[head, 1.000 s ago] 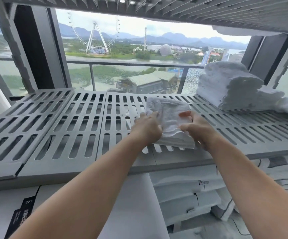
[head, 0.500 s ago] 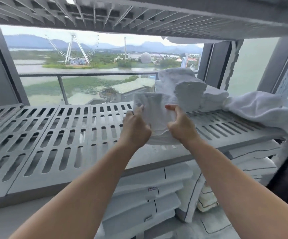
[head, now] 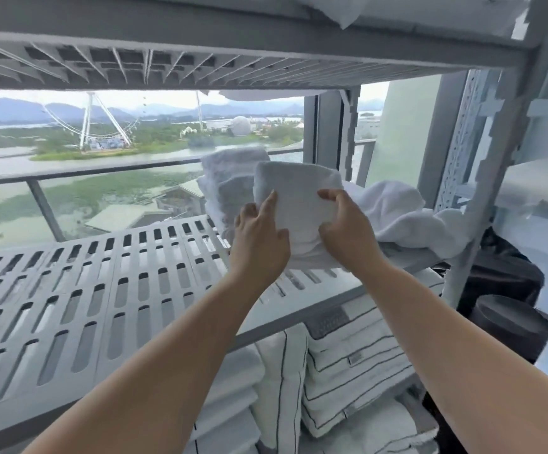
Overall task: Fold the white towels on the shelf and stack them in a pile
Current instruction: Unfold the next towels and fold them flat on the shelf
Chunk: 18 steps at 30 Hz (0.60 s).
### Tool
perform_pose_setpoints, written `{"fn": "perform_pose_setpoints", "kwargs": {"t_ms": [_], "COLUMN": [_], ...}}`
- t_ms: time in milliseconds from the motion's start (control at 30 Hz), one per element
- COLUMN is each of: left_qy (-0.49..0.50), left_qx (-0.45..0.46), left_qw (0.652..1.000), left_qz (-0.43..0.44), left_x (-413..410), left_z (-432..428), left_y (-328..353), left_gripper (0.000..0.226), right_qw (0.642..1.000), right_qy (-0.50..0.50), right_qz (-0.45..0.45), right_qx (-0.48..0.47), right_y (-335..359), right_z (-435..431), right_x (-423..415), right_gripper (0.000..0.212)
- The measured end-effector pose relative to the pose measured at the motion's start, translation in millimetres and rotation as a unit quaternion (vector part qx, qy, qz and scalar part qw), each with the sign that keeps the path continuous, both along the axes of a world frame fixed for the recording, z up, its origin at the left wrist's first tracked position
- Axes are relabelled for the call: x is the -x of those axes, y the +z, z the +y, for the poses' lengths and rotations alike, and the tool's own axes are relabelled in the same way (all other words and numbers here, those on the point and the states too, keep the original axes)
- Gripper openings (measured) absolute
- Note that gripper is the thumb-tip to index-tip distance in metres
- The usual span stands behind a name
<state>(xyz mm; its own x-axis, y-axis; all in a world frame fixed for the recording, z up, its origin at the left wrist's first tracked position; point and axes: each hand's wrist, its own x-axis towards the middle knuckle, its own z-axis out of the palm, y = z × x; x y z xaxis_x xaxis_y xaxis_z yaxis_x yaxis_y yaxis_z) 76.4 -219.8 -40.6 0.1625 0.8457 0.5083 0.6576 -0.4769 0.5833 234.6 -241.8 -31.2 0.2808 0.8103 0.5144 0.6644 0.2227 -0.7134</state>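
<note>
Nearest us, the left hand [head: 259,237] and right hand [head: 348,234] each grip a side of the folded towel [head: 297,194], held tilted just above the shelf [head: 102,283]. Best to pinch both edges firmly so the layers don't slide. Just beyond, to the left, stands the pile [head: 230,181]: land it square and flat on top. Loose towels [head: 394,214] wait far right.
</note>
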Motion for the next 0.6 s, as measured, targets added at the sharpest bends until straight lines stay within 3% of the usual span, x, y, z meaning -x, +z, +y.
{"fn": "perform_pose_setpoints", "kwargs": {"t_ms": [333,600], "left_qy": [-0.092,-0.096], "left_qx": [-0.004,-0.035], "left_qw": [0.996,0.995], "left_qz": [-0.022,-0.006], "left_x": [-114,-161], "left_z": [84,145], "left_y": [13,22], "left_gripper": [0.059,0.026], "right_qw": [0.995,0.991], "right_qy": [-0.092,-0.123], "right_qz": [-0.024,-0.043], "right_qx": [-0.026,-0.026], "right_y": [19,37], "right_z": [60,121], "right_x": [-111,-161], "right_gripper": [0.057,0.055]}}
